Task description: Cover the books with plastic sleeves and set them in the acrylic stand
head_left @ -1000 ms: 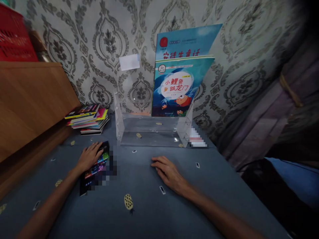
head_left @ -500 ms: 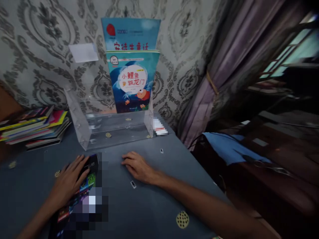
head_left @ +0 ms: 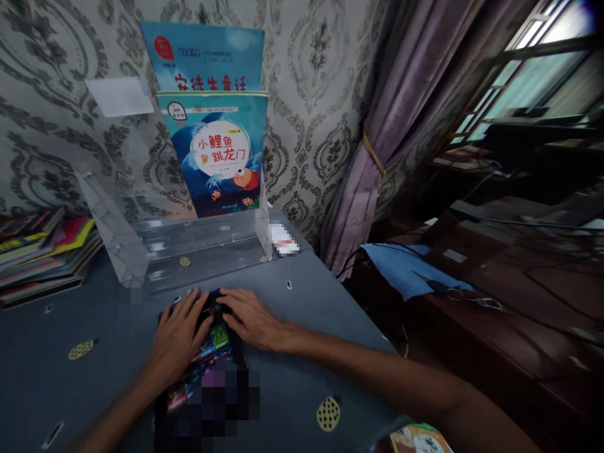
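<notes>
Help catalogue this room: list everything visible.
Patterned tabletop: 1, grey, foreground
Illustrated book: 1, black, front
Plastic rack: 1, transparent, rear
Upright books: 2+, blue, in rack
Book stack: 1, multicoloured, left
Rectangular label: 1, white, upper left
Blurred item: 1, white, centre
Printed item: 1, orange, bottom
Ornate wallpaper: 1, grey, background
Gathered curtain: 1, purple, right
Crumpled cloth: 1, blue, right
Looped scissors: 1, dark, right
Window: 1, pale, upper right
Clutter: uncountable, dark, right
Left hand: 1, on book
Right hand: 1, at book's edge
</notes>
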The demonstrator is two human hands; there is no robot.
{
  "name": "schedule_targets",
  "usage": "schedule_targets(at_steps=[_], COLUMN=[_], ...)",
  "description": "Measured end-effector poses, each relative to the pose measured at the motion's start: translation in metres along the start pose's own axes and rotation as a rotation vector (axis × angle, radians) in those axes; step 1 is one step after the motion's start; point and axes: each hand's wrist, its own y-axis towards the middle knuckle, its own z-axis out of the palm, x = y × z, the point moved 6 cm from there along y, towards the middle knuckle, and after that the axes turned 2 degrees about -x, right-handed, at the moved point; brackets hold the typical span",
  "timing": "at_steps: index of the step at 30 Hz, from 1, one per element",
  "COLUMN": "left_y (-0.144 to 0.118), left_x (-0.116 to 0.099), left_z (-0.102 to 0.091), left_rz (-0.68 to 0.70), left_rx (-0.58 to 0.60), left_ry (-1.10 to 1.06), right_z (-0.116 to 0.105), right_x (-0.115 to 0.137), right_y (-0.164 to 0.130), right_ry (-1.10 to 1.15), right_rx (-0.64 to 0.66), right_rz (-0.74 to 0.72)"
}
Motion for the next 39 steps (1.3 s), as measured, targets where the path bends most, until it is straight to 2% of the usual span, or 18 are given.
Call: schedule_targets(at_steps=[3, 6, 8, 13, 16, 21, 27, 33, 39], left_y=[0.014, 0.023, 0.023, 0.009, 0.003, 0.004, 0.005, 0.005, 0.005], left_x=[-0.016, -0.017, -0.006, 0.044, 0.059, 0.051, 0.035, 0.019, 0.017], left_z=[0.003, 0.004, 0.002, -0.002, -0.005, -0.008, -0.02, -0.035, -0.034], left_rz=[-0.002, -0.009, -0.038, -0.131, -0.142, -0.088, -0.062, -0.104, 0.026], left_rx=[0.025, 0.019, -0.012, -0.082, -0.098, -0.128, -0.126, -0.101, -0.183], left_ry=[-0.058, -0.151, -0.209, -0.277, -0.284, -0.2, -0.144, -0.086, -0.203], right_z=[-0.007, -0.012, -0.014, -0.017, -0.023, -0.03, -0.026, -0.024, -0.022], right_x=[-0.003, -0.007, -0.008, -0.014, -0.025, -0.037, -0.033, -0.028, -0.027], right_y=[-0.004, -0.007, -0.008, -0.01, -0.01, -0.006, -0.006, -0.007, -0.006], right_ry=[-0.025, -0.042, -0.055, -0.088, -0.105, -0.141, -0.166, -0.182, -0.203], right_rx=[-0.015, -0.051, -0.061, -0.01, 0.013, 0.001, 0.038, 0.115, 0.139], right_rz=[-0.001, 0.008, 0.006, 0.019, 0.054, 0.085, 0.066, 0.053, 0.051])
